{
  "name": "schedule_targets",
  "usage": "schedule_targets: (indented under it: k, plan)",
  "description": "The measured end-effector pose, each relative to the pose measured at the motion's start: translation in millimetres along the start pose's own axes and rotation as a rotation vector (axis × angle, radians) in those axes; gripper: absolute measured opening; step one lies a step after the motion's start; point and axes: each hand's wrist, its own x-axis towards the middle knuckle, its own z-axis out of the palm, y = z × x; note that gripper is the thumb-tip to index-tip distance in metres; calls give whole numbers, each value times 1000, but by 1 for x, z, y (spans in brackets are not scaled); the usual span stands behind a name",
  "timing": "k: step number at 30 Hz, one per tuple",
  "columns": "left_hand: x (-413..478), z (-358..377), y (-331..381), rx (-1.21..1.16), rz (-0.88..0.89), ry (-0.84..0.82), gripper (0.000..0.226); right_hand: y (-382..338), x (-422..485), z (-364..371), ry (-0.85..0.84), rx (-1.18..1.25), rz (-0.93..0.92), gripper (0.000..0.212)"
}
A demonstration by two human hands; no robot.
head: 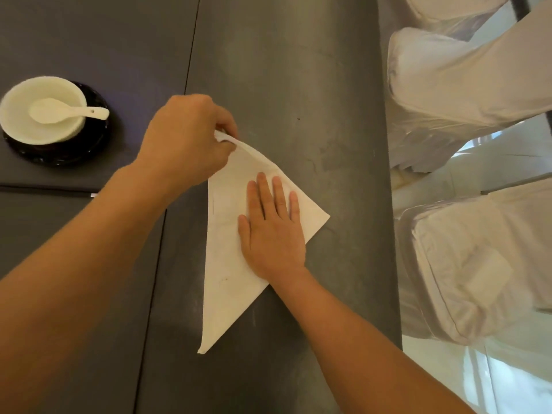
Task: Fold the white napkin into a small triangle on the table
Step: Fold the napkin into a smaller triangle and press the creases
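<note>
Napkin [227, 264] under flat right hand [270, 234]

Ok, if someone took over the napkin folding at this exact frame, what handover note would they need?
Left hand: pinching the far corner of the white napkin, lifted off the table.
Right hand: open, flat, pinning the napkin's middle.
Napkin: already one large triangle on the grey table; bowl with spoon sits far left, clear of it.
Left: bring the lifted corner over, crease, repeat until the triangle is small.
</note>
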Motion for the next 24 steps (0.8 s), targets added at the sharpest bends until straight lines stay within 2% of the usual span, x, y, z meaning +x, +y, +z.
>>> schedule_targets:
  k: [4, 7, 11, 15, 21, 24]
  plan:
    - [-51, 10, 6, -102, -42, 116, 6, 2, -2, -6, 28, 109, -22, 59]
    - [-76, 23, 10, -149, -106, 186, 8, 14, -12, -21, 76, 226, -40, 48]
    - [-94, 32, 17, -181, -150, 266, 9, 39, -46, -38, 153, 139, -10, 42]
    - [-108, 39, 26, -220, -169, 340, 8, 61, -68, -36, 123, 81, 7, 41]
    - [-150, 55, 36, -226, -203, 437, 10, 76, -75, -22, 134, 93, -63, 45]
    - [-177, 68, 45, -229, -201, 427, 14, 78, -76, -22, 125, 101, -73, 48]
